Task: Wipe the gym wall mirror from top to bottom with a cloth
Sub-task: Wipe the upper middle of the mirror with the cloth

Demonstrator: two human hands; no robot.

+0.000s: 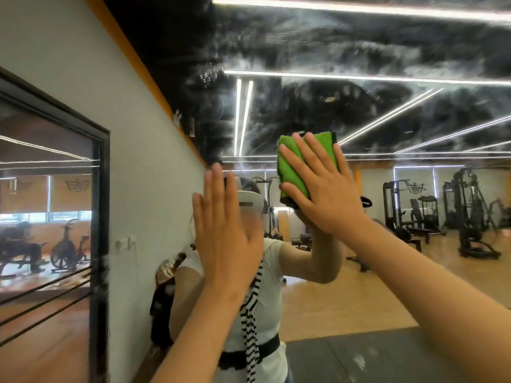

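Observation:
A large wall mirror (pixel 387 106) fills the centre and right of the head view, its upper part covered in cloudy white smears. My right hand (pixel 323 189) presses a folded green cloth (pixel 298 164) flat against the glass at about head height, fingers spread over it. My left hand (pixel 224 222) rests flat on the mirror to the left of the cloth, fingers together and pointing up, holding nothing. The mirror shows my reflection in a white top with a striped scarf, partly hidden behind my arms.
A white side wall (pixel 138 161) meets the mirror's left edge at an angle. A dark-framed window (pixel 96 217) sits in that wall at the left. Reflected gym machines (pixel 470 214) and wooden floor appear at the right.

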